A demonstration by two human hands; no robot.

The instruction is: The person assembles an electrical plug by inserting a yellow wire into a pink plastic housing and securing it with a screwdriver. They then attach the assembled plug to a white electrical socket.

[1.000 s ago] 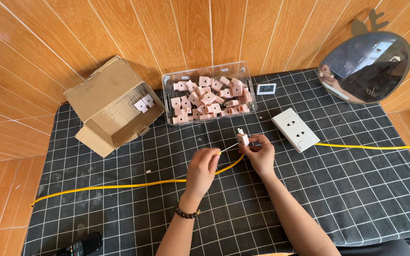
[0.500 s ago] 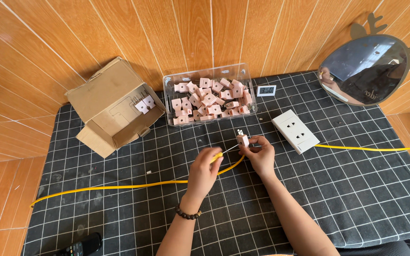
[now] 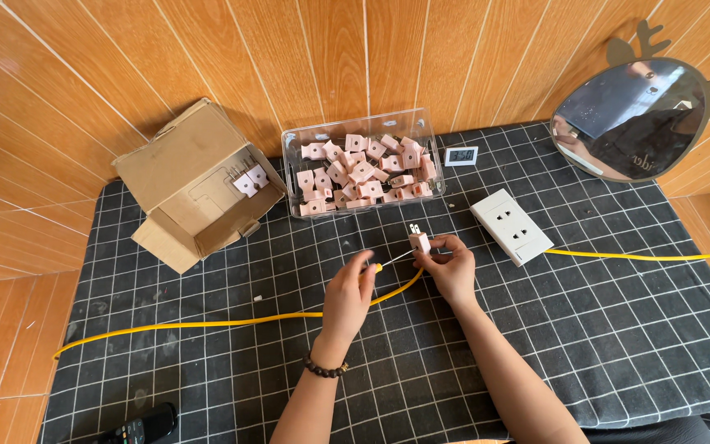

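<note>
Right hand [image 3: 454,267] is keeping its closed grip on the pink plug [image 3: 419,242]; left hand [image 3: 351,292], at eight o'clock, is still pinching the yellow cable [image 3: 207,323], now nearer the plug.

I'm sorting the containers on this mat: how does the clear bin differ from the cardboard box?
The clear bin is see-through plastic; the cardboard box is opaque brown. The clear bin stands upright with its opening upward, while the cardboard box lies tipped on its side, flaps open toward the mat. The clear bin holds a heap of pink plugs; the cardboard box shows only two. Both sit at the mat's far edge.
</note>
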